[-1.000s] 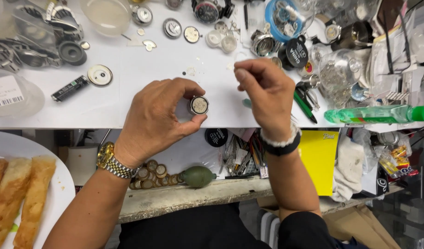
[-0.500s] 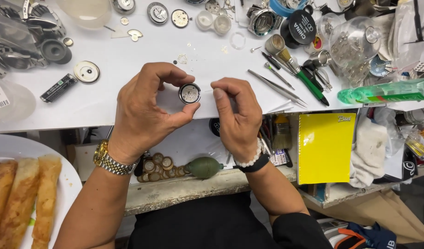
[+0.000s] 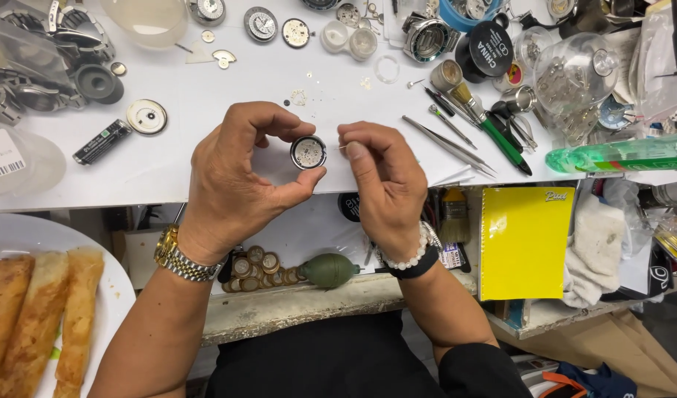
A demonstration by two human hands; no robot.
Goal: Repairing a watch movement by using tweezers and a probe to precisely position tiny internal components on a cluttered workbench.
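Note:
My left hand [image 3: 239, 177] pinches a small round watch movement [image 3: 308, 152] in a dark ring between thumb and fingers, just above the white work surface [image 3: 206, 110]. My right hand [image 3: 382, 184] sits right beside it, fingers curled, its fingertips pinching a thin pin-like part that points at the movement's right edge. A gold watch is on my left wrist, a bead bracelet and a black band on my right.
Tweezers [image 3: 449, 146], a brush and a green-handled tool [image 3: 500, 140] lie to the right. Watch parts and cases crowd the back edge. A green bottle [image 3: 618, 156], a yellow notebook [image 3: 525, 239], a green rubber blower [image 3: 329, 270] and a plate of fried rolls [image 3: 36, 317] lie nearby.
My right hand has come down and left from the tool area to the movement. My left hand still holds the movement, now slightly lower and closer to the bench edge.

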